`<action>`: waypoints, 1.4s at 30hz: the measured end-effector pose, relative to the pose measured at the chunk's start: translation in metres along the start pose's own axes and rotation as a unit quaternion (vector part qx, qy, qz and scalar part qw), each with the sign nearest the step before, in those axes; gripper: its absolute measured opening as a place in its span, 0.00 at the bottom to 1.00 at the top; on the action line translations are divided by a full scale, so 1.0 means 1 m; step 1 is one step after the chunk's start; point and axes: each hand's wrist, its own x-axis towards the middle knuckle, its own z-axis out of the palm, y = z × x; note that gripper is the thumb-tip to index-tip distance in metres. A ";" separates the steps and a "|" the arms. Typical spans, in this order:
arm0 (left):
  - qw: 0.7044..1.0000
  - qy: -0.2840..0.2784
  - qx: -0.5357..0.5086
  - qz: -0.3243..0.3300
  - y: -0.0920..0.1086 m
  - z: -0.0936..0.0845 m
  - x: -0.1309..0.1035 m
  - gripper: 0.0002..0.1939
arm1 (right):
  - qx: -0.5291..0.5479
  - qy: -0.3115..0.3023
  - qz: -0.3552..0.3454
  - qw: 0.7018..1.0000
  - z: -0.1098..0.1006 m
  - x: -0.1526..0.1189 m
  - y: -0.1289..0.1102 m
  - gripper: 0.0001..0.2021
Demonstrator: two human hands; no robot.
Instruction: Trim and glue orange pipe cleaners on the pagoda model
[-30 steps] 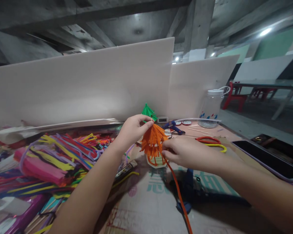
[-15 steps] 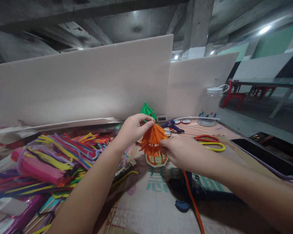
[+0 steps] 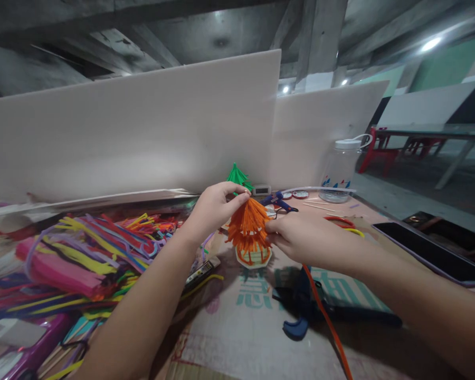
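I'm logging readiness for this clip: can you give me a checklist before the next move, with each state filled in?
1. Left hand pinching the orange cone's tip: ok.
2. Right hand at the cone's side: ok.
3. Orange strip gripped by the right hand: cannot tell; the hand hides its upper end.
4. Strip clear of the blue tool: not ok; it crosses it in this view.
5. Bottle upright: ok.

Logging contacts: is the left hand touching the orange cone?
Touching: the head view shows the left hand pinching the orange cone at its top.
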 end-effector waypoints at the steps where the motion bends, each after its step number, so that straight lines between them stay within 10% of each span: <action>1: 1.000 0.000 -0.001 -0.002 0.000 0.000 0.000 0.12 | -0.003 0.000 0.001 1.000 0.000 0.000 0.000 0.12; 42: 0.996 -0.047 -0.056 -0.042 -0.004 -0.003 0.000 0.15 | -0.067 0.027 0.002 0.997 0.017 0.005 -0.009 0.10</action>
